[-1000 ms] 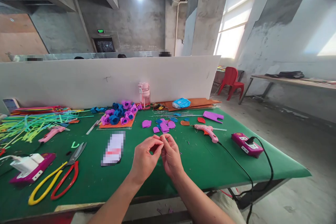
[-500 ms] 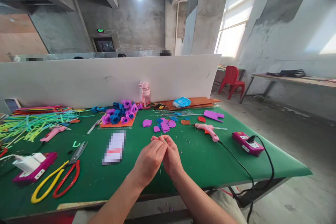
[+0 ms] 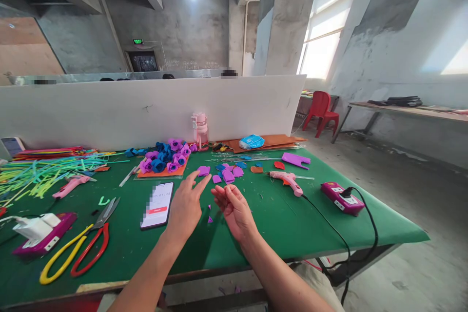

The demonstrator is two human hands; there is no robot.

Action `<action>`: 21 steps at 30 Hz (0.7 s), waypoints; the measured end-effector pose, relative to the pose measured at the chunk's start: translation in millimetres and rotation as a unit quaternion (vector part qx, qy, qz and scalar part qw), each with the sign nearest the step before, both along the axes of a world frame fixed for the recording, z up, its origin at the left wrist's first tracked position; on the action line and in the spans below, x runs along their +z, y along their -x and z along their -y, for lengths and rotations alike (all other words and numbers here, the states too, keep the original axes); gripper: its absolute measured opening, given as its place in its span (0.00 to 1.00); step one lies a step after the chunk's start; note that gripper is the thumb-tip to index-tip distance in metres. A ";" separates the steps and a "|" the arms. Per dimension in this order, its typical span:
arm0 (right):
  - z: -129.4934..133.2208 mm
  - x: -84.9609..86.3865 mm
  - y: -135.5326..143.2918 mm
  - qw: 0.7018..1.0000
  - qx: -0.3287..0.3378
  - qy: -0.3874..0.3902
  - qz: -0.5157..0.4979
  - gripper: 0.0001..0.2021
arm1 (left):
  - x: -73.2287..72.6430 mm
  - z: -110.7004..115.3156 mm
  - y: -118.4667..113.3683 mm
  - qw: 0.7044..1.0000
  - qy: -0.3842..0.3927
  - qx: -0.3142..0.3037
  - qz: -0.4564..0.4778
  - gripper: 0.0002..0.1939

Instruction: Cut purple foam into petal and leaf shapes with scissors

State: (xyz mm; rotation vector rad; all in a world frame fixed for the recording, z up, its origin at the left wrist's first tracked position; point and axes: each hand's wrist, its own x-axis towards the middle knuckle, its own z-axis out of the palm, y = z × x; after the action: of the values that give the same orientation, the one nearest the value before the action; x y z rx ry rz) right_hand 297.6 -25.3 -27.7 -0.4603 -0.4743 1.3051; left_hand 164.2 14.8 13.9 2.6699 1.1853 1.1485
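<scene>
My left hand (image 3: pixel 185 204) is over the green table (image 3: pixel 270 234) with its fingers apart, its fingertips near a purple felt piece (image 3: pixel 204 170). Thumb and fingers of my right hand (image 3: pixel 236 209) are pinched together; what they hold, if anything, is too small to make out. Beyond my hands lie purple petal pieces (image 3: pixel 228 177), and small purple scraps (image 3: pixel 209 219) lie between them. A phone (image 3: pixel 158 205) with a lit screen is left of my left hand. Purple and blue felt flowers (image 3: pixel 166 156) rest on an orange sheet (image 3: pixel 175 172).
Large scissors (image 3: pixel 78 248) and a power strip (image 3: pixel 46 236) lie at the left. A pink glue gun (image 3: pixel 287 180) and a second power strip (image 3: pixel 341 198) with cables are at the right. A pink bottle (image 3: pixel 200 129) stands before the white partition (image 3: pixel 146 107).
My left hand has moved away from my right hand to the left, and its fingers have opened. Small purple scraps now show on the table between them.
</scene>
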 end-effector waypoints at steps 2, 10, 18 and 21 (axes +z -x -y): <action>-0.1 0.9 -1.1 1.000 -0.007 -0.013 0.010 0.09 | 1.9 -0.5 1.9 0.999 0.042 -0.009 -0.004 0.17; 0.6 6.1 -5.5 0.991 -0.076 -0.039 0.099 0.09 | 9.8 10.0 -4.1 0.968 0.247 -0.044 0.010 0.12; -2.9 4.8 -17.6 0.944 -0.134 0.019 0.301 0.09 | -12.0 24.6 -29.6 0.807 0.541 -0.178 0.156 0.14; -3.5 11.0 -59.1 0.700 -0.185 0.172 0.668 0.12 | -11.0 23.2 -25.5 0.803 0.553 -0.183 0.122 0.14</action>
State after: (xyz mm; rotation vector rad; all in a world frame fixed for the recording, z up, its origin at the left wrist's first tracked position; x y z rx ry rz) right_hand 356.6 -21.8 -16.8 -1.7627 -1.2535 0.4353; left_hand 189.7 -8.4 2.9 1.6490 0.8163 0.4400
